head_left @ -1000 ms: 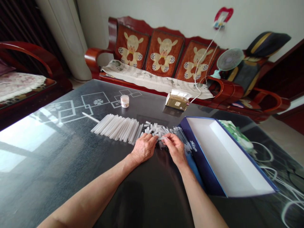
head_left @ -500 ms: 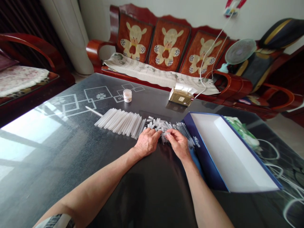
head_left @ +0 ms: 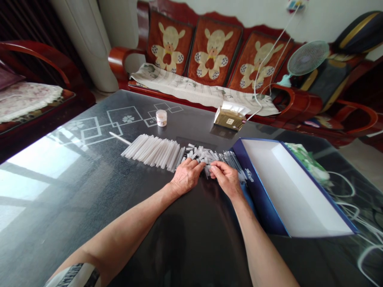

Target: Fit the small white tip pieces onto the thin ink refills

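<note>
My left hand (head_left: 188, 174) rests at the near edge of a pile of small white plastic pieces (head_left: 200, 152), its fingers bent together; whatever they hold is hidden. Just to its right, my right hand (head_left: 227, 177) pinches at the same pile, with a small pale piece at its fingertips, too small to name surely. Left of the hands lies a long row of translucent white pen-like tubes (head_left: 154, 151), side by side. Behind my right hand lies a bunch of thin rods with shiny tips (head_left: 229, 158), partly covered by it. One single white tube (head_left: 119, 138) lies apart at the row's far left.
An open blue box with a white inside (head_left: 295, 187) stands close to my right forearm. On the dark glossy table (head_left: 89, 191) are a small round tub (head_left: 161, 118) and a tissue box (head_left: 230, 116). A green-white packet (head_left: 309, 161) and white cables (head_left: 356, 217) lie beyond the blue box.
The view has shifted slightly. Both hands stay at the pile, with the right fingertips drawn in a little and a small gap still between the hands.
</note>
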`<state>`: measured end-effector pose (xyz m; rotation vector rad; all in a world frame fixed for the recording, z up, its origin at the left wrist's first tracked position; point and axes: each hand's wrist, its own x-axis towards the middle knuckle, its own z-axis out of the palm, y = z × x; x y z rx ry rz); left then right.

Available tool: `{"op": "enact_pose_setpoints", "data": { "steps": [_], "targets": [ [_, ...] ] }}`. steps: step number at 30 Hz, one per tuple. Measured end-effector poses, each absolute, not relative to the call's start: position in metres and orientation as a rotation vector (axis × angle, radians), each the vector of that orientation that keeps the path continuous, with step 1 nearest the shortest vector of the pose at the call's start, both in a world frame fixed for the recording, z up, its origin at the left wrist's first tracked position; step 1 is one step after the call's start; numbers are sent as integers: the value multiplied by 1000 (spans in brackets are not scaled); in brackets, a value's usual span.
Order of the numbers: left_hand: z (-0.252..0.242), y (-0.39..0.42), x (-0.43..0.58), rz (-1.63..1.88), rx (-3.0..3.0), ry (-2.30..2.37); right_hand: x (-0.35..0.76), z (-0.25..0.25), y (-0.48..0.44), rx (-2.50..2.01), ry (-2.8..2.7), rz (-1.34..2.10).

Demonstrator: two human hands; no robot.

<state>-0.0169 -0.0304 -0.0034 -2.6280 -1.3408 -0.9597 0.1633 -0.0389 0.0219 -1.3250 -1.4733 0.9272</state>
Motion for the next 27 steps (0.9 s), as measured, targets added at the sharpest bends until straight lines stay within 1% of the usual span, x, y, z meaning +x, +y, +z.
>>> {"op": "enact_pose_setpoints", "data": {
  "steps": [5, 10, 13, 20, 27],
  "targets": [
    [-3, -30, -18, -983, -2687, -1305, 165, 20, -38, -1297, -1442, 1004],
    [-3, -31, -15, -977, -2684, -1305, 161, 11, -39, -1326, -1487, 781],
    [-2, -31, -14, -978, -2660, -1322, 153, 9, -42, -1362, -1430, 726],
    [1, -34, -14, -933, -2639, -1307, 139, 18, -45, -1389, -1221, 908],
    [-1, -34, -16, -916, -2625, -1300, 139, 12, -44, -1400, -1112, 1042]
  ]
}}
